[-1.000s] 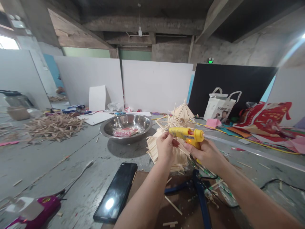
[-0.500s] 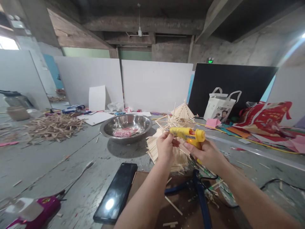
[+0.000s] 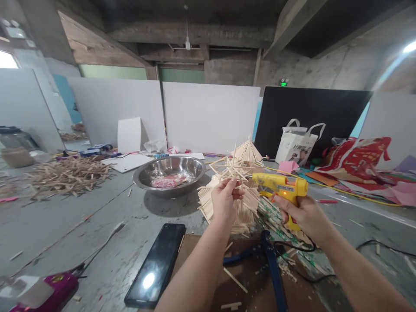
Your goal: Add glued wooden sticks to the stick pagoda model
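Note:
A yellow hot glue gun (image 3: 281, 184) is gripped in my right hand (image 3: 305, 216), its nozzle aimed left at the stick model. My left hand (image 3: 224, 201) is raised in front of that model, thumb and fingers pinched together; whatever lies between them is too small or hidden to name. The model (image 3: 208, 195) is built of thin pale wooden sticks, with a layered lower part, a star-like frame of crossed sticks (image 3: 229, 167) above, and a pointed stick roof (image 3: 247, 151) behind. My left hand and forearm cover part of it.
A steel basin (image 3: 138, 180) holds a plastic packet. A phone (image 3: 156, 264), blue-handled cutters (image 3: 273, 268) and loose sticks lie close to me on and around a brown board. Left are a stick pile (image 3: 68, 175) and a purple device (image 3: 53, 290); a white bag (image 3: 294, 147) stands back right.
My right hand has drawn the glue gun to the right, away from my left hand. My left hand stays nearly in place before the model. The view has shifted slightly.

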A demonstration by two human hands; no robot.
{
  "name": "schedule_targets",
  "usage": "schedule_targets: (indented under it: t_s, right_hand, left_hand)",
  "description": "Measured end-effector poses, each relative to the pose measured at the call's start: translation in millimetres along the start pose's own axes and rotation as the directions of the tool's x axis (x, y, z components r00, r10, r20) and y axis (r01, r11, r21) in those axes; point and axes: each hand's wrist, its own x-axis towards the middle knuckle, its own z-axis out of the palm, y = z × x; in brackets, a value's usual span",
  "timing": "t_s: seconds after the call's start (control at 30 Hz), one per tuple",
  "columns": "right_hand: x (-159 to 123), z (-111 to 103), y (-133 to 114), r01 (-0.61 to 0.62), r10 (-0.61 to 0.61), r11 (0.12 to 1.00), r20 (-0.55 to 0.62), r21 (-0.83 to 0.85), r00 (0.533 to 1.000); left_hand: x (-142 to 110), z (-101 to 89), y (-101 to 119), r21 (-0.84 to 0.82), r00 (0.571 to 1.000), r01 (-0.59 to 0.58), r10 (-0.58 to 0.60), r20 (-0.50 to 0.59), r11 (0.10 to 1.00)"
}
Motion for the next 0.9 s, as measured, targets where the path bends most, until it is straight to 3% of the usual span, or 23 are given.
schedule_targets:
  t_s: [0.67,0.9]
  right_hand:
    - [-3,5,14,-0.012,0.015,0.999,-0.074,0.038,0.997]
    - [-4,2,10,-0.012,0.013,0.999,-0.024,0.036,1.000]
  left_hand:
    - [2,-0.7,0,-0.007,0.999,0.000,0.000,-0.042,1.000]
    - [1,-0.4,1,-0.012,1.000,0.000,0.000,-0.026,1.000]
